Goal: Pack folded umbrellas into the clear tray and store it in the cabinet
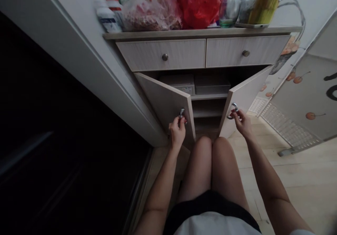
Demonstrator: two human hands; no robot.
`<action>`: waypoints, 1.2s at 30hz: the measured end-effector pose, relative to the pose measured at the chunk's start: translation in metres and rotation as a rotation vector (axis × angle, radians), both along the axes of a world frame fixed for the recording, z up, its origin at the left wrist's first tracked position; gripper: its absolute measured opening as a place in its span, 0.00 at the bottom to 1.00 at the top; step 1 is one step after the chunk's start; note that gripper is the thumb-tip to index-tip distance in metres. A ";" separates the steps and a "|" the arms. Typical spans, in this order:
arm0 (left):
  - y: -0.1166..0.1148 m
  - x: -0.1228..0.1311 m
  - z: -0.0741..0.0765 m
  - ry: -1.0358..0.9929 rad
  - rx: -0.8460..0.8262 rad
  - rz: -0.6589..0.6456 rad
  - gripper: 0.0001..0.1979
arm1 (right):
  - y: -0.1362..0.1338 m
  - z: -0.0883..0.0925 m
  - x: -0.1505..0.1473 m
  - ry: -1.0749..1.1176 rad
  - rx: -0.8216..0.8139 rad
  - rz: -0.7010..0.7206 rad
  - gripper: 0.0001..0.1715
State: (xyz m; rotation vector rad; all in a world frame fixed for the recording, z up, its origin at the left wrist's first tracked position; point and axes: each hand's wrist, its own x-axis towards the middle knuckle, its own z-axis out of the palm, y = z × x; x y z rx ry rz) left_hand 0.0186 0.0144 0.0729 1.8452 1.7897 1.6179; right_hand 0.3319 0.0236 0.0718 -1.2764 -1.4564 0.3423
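Pale and wood-toned, the flat upright left cabinet door [163, 96] stands swung partway out beyond the left hand [177, 133], its free edge pointing back toward the person and inward. The matching pale, flat right cabinet door [249, 87] mirrors it beyond the right hand [242, 123], so the two free edges slant toward each other, with a gap between the hands. The left face looks shaded, the right one brighter; the knees partly hide the lower ends.

The left hand pinches the curved, shiny silver-metal left handle [181, 112] between thumb and fingers; the right hand pinches the similar bowed, silver-metal right handle [234, 105]. Both handles have their long axis roughly up and down, near the free edges.

Beyond the gap between the hands, a pale box with a printed label [185, 89] and a flat grey box [212, 85] sit side by side on a light upper shelf [209, 97]. Farther above the hands run two pale wood-grained drawers [184, 54] with round metal knobs, then a pale cabinet top [168, 34] carrying a bright red plastic bag [201, 5].
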 end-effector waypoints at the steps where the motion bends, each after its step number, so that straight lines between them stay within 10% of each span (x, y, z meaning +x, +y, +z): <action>1: -0.006 -0.006 -0.001 0.005 0.012 0.020 0.15 | -0.007 0.000 0.005 -0.011 0.002 -0.014 0.31; 16: -0.077 -0.139 -0.030 -0.096 0.094 0.495 0.15 | -0.092 -0.016 0.093 -0.062 -0.027 -0.437 0.30; 26: -0.088 -0.192 -0.012 -0.198 0.160 0.671 0.06 | -0.112 -0.023 0.172 0.195 0.174 -0.800 0.32; 36: -0.087 -0.208 0.009 -0.410 0.139 0.719 0.11 | -0.105 -0.015 0.219 0.396 0.274 -0.803 0.22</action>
